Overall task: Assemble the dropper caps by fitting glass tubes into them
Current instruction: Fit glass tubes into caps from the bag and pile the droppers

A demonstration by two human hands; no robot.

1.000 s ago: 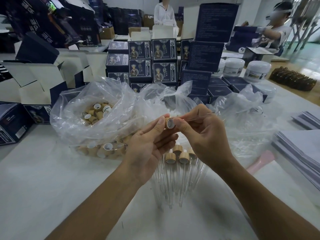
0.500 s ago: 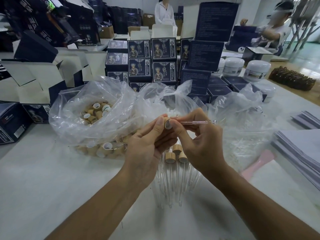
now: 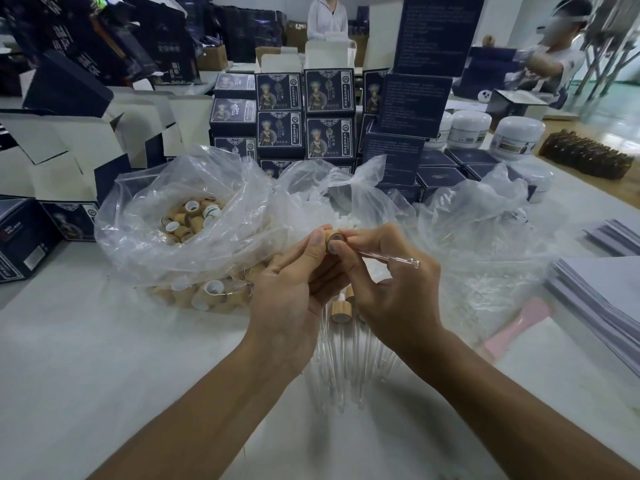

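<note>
My left hand [image 3: 294, 289] pinches a small wooden dropper cap [image 3: 333, 240] between thumb and fingers, its open end facing right. My right hand [image 3: 391, 289] holds a thin glass tube [image 3: 388, 258] whose left end meets the cap's opening; the rounded tip points right. Under my hands, several finished droppers [image 3: 341, 313] with wooden caps lie on the white table, tubes toward me. A clear bag of loose wooden caps [image 3: 190, 223] sits to the left. Another clear bag [image 3: 485, 244] lies to the right, its contents hard to make out.
Stacks of dark blue printed boxes [image 3: 301, 112] and white jars [image 3: 519, 133] stand behind the bags. Open cartons [image 3: 69, 150] fill the left. Grey paper stacks [image 3: 602, 292] and a pink strip [image 3: 519, 323] lie at the right. Two people work at the back.
The glass tube has swung from pointing up-right to slanting down to the right, its end staying at the cap. Both hands stayed in place above the finished droppers.
</note>
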